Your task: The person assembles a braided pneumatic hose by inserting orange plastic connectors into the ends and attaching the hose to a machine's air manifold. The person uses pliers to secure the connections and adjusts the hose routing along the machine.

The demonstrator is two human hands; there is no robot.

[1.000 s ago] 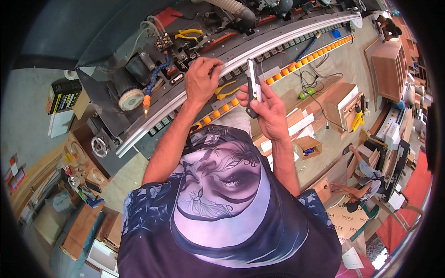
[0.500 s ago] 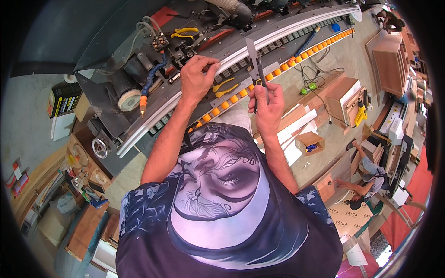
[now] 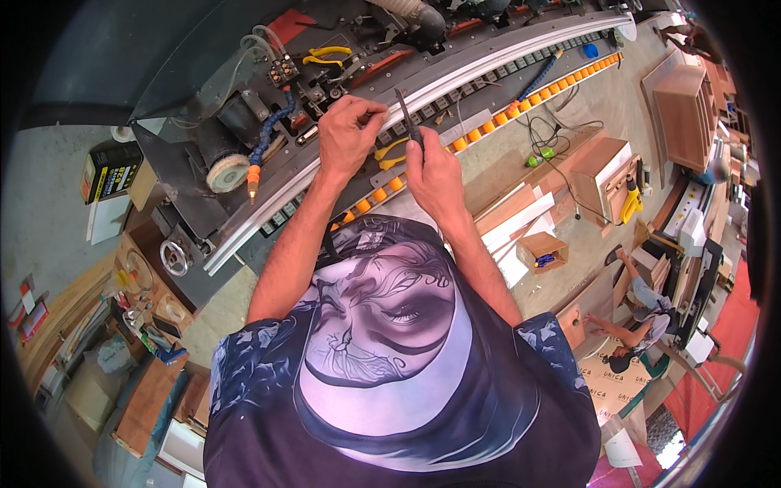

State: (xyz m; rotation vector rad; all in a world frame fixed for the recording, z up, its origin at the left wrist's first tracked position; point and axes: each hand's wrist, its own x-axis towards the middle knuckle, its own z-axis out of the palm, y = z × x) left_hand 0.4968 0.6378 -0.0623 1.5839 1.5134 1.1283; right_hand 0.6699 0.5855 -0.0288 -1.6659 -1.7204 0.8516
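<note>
My left hand [image 3: 351, 134] is held over the long pale metal rail [image 3: 281, 199], thumb and fingers pinched together. Whatever might be between those fingertips is too small to make out. Just to its right, my right hand [image 3: 437, 175] grips a knife-like tool [image 3: 406, 116] with a long, narrow grey blade and a dark handle. The blade points away from me, up across the rail, a little apart from the left fingertips. Partly hidden between my hands, yellow-handled pliers [image 3: 394, 153] lie on the machine's edge.
A row of orange rollers [image 3: 488, 127] runs along the machine's near edge. Beyond the rail lie a second pair of yellow-handled pliers [image 3: 327, 55] and a blue jointed hose [image 3: 272, 130]. Wooden boxes [image 3: 600, 175] and cables [image 3: 547, 134] are on the floor to the right, where a person [image 3: 639, 321] works.
My right hand has moved left toward the left hand, turning the tool so its blade now shows narrow and leans left. The left hand has barely moved.
</note>
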